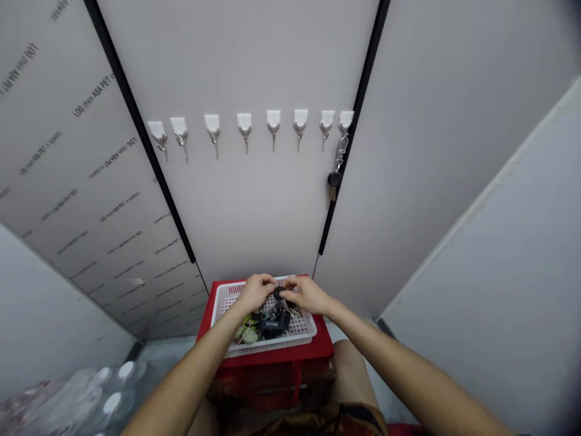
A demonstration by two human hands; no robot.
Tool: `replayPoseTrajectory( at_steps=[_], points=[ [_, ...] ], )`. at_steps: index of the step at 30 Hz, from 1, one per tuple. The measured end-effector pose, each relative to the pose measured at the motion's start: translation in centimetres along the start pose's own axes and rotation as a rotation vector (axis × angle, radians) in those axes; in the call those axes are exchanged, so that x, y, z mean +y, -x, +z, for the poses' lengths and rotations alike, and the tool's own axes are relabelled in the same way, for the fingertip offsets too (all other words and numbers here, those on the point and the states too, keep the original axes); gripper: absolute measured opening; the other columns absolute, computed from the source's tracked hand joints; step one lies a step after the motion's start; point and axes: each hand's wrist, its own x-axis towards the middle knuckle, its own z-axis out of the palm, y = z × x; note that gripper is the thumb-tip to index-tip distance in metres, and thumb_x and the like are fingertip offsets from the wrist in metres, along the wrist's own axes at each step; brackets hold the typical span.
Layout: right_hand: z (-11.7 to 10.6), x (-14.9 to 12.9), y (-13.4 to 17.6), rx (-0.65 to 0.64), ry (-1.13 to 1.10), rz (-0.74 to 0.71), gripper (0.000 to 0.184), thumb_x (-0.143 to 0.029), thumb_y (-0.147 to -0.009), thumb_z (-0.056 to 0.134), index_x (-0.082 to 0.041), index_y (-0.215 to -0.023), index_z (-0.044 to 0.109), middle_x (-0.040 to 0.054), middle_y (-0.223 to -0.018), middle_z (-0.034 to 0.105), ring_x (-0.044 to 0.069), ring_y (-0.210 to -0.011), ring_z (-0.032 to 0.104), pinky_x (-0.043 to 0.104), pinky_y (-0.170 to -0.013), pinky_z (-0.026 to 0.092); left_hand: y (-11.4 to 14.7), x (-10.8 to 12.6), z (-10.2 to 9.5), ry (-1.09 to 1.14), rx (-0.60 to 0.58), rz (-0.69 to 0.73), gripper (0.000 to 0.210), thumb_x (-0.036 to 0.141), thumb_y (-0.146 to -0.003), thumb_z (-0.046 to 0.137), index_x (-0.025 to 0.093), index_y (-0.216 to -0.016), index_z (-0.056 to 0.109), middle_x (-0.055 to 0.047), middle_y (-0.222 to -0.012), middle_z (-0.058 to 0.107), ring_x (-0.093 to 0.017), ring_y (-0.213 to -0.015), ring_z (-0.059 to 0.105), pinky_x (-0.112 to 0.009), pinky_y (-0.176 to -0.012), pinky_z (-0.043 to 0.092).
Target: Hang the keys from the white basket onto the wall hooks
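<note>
**Both hands meet over the basket, black piece in the right grip**

From my end of the head view, I have my right hand point(308, 294) grasping a small black piece point(278, 292) between thumb and fingers, over the far part of a white basket point(310, 333). My left hand point(255, 293) curls in from the other side, its fingertips right beside the piece; I cannot tell whether that grip has closed on anything.

Below my hands, in the basket, I make out a black tag point(273, 325) with white characters, a leafy green bunch point(247, 333) to its left and thin metal bits point(295, 312) to its right. The basket rests on a red box point(323, 342).

Ahead of me, a row of eight white hooks point(273, 117) lines the wall point(254, 206), the rightmost carrying a chain with a key point(334, 180). Capped bottles point(118, 409) stand at lower left.
</note>
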Motion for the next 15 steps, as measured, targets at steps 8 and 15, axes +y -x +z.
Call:
replayPoseTrajectory(
  at_steps=[8, 15],
  points=[
    [-0.8, -1.4, -1.0, 0.319, -0.235, -0.029, 0.013, -0.025, -0.061, 0.048, -0.014, -0.068, 0.051, 0.0002, -0.064, 0.054, 0.009, -0.061, 0.048, 0.021, -0.061, 0.037, -0.8, 3.8, -1.6, -0.073, 0.122, -0.017, 0.011, 0.017, -0.053, 0.04, 0.013, -0.052, 0.049, 0.004, -0.044, 0.043, -0.007, -0.043, 0.038, -0.018, -0.043, 0.029],
    [-2.1, -2.7, -1.3, 0.366, -0.318, -0.034, 0.007, -0.02, -0.061, 0.047, -0.014, -0.062, 0.05, -0.002, -0.056, 0.049, 0.007, -0.053, 0.044, 0.02, -0.054, 0.036, -1.2, 6.1, -2.1, -0.13, 0.123, -0.016, 0.007, 0.015, -0.051, 0.041, 0.014, -0.046, 0.045, 0.005, -0.04, 0.04, -0.007, -0.041, 0.037, -0.019, -0.042, 0.029]
  ],
)
